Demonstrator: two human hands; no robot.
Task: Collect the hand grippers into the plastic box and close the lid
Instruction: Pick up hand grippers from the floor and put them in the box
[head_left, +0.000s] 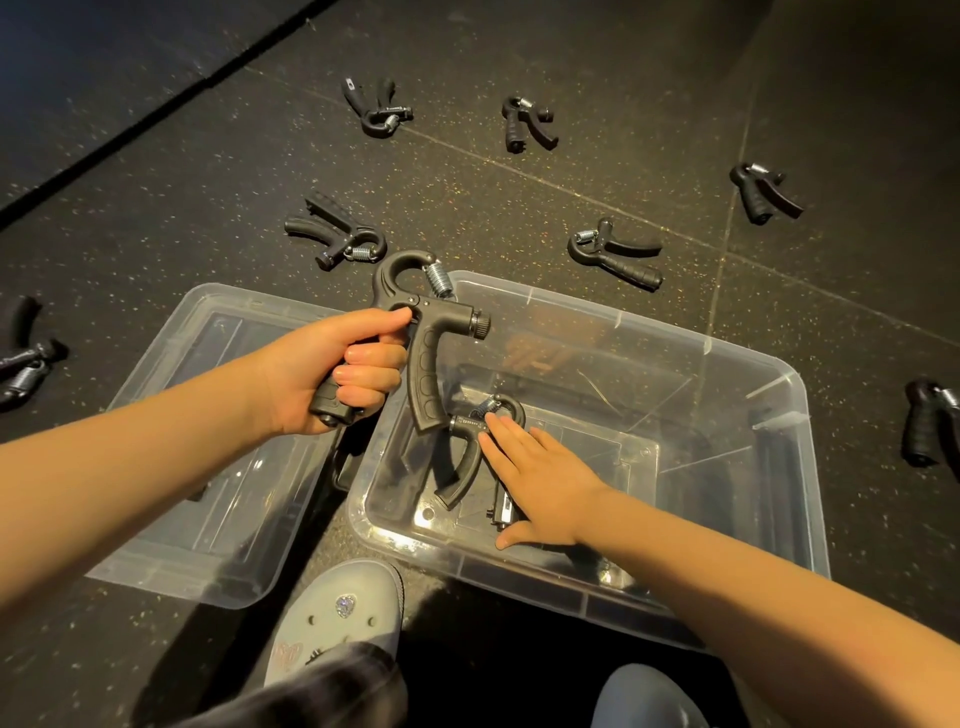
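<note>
Here, one black hand gripper (464, 462) lies flat on the bottom of the clear plastic box (782, 462), close to the box's left wall. Your right hand (537, 480) reaches down into the box and rests on it. Its fingers (501, 434) lie straight and flat on top, the thumb sticks out to the side, and they grip nothing. Your left hand (332, 366) is up over the box's left rim. Its fingers (371, 361) are curled tight around one handle of a second hand gripper (434, 358). The other handle hangs down over the inside of the box, and the spring end points away from you. The lid (208, 358) lies on the dark speckled floor (519, 202) right beside the box's left side, so the box is open on top. Seven loose hand grippers (337, 236) (615, 254) (376, 106) (527, 123) (766, 192) (930, 423) (26, 358) lie on the floor around the box. One is near its far left corner, one is near its far side, and three are farther out past that side. One is well off to the box's right, and one is well off to its left, past the lid. A pale shoe (337, 613) stands on the floor by the box's near left corner.
</note>
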